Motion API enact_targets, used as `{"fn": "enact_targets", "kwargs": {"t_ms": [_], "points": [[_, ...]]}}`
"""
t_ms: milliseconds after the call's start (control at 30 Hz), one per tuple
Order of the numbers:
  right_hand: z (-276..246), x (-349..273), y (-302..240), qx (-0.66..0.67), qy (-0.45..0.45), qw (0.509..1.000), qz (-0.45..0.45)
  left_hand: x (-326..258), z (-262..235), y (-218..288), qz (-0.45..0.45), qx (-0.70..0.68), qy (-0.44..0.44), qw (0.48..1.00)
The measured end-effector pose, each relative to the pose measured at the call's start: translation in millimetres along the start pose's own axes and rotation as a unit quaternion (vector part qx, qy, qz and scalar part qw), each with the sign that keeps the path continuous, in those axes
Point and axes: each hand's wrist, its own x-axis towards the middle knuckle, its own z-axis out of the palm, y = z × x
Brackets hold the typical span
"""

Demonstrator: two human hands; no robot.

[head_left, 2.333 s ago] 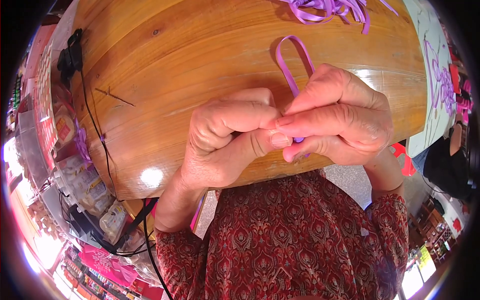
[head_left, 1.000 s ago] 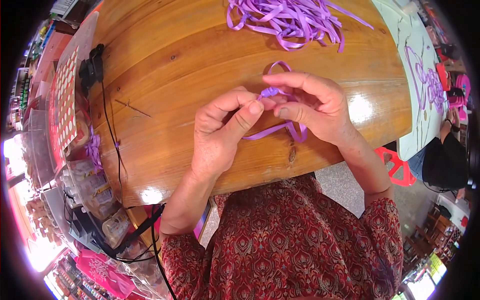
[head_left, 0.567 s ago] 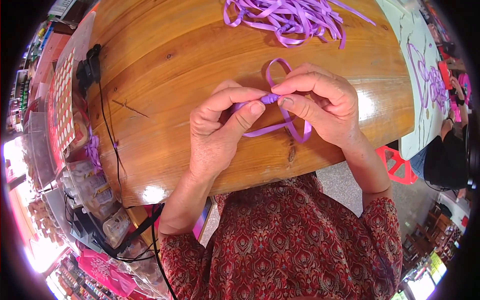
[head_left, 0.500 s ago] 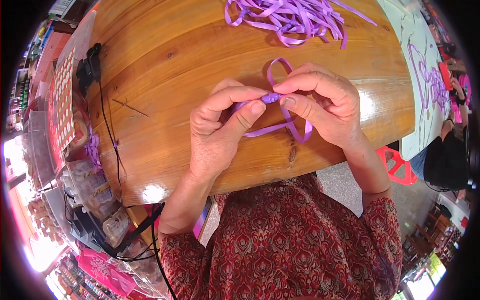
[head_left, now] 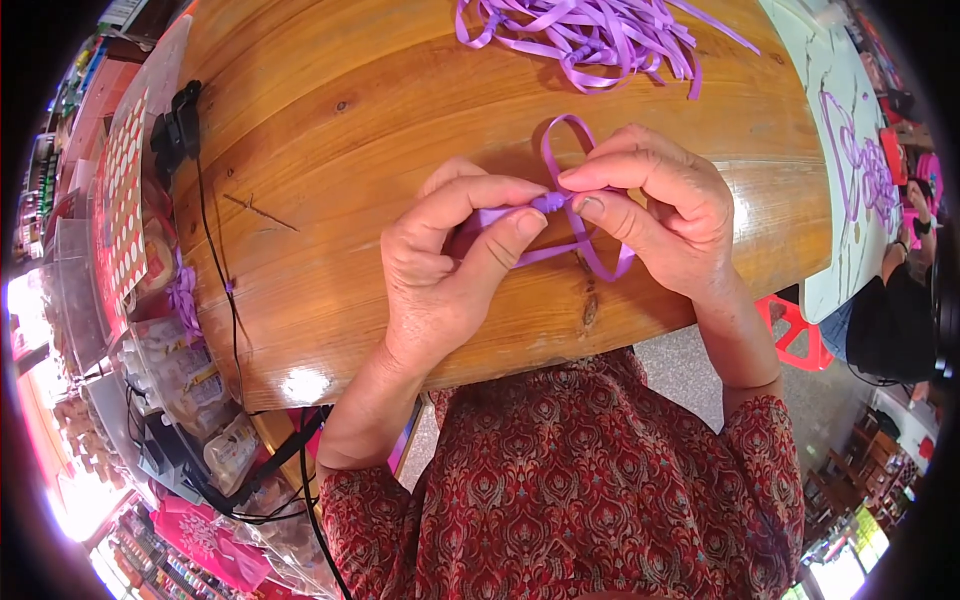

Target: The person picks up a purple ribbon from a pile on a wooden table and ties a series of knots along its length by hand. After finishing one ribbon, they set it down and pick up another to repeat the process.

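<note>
In the head view, the packets [head_left: 232, 450] beside the table's [head_left: 300, 130] left edge carry labels, but their print is too small for you to read. One pink bag [head_left: 215, 540], lower down and farther out past that edge, has a pale printed design. One card [head_left: 128, 200] along the same edge shows rows of white dots, too many to count surely.

You have two hands over the near half of the table, both with fingers closed. Your left hand [head_left: 440, 240] pinches the left end of one knot [head_left: 550, 202] between thumb and forefinger. Your right hand [head_left: 660, 205] pinches one purple ribbon [head_left: 617, 265] just at the knot's right end, also between thumb and forefinger. The ribbon is over the table's near half, with one loop reaching toward the far edge and a length running left under your hands.

One pile [head_left: 610, 40] of purple ribbons lies on the table by its far edge, too tangled to count. One black cable [head_left: 215, 245] runs down the table's left side. Past the right edge are one white tabletop [head_left: 825, 280] bearing more purple ribbon [head_left: 870, 170], and one red stool [head_left: 808, 340].
</note>
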Motion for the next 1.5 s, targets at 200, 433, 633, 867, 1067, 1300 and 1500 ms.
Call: {"fn": "enact_targets", "kwargs": {"t_ms": [200,433,633,867,1067,1300,1500], "points": [[-3.7,-1.5,-3.8,0.016,0.019,1.000,0.013,1.9,0.4,1.0,0.007,0.004,0.037,0.999],[-3.4,3.5,-6.1,-0.097,0.009,0.994,-0.048,1.3,0.5,-0.3,0.011,-0.002,0.038,0.999],[3.0,-3.3,-11.9,0.137,-0.014,0.978,0.158,-1.9,3.8,4.5,0.036,0.025,0.025,0.999],[-0.4,-1.7,-13.0,0.011,-0.028,0.997,0.073,-1.4,9.1,5.3,-0.043,-0.004,0.050,0.998],[0.2,-2.2,-10.0,0.032,0.001,0.997,0.069,1.2,2.7,7.4,0.043,0.088,-0.016,0.995],[2.5,0.3,-7.9,-0.049,-0.014,0.999,-0.012,-0.5,1.7,3.6,0.015,0.071,0.013,0.997],[3.2,-0.6,-8.3,-0.071,-0.005,0.997,-0.043,-1.4,6.9,8.2,0.008,0.019,0.008,1.000]]}}
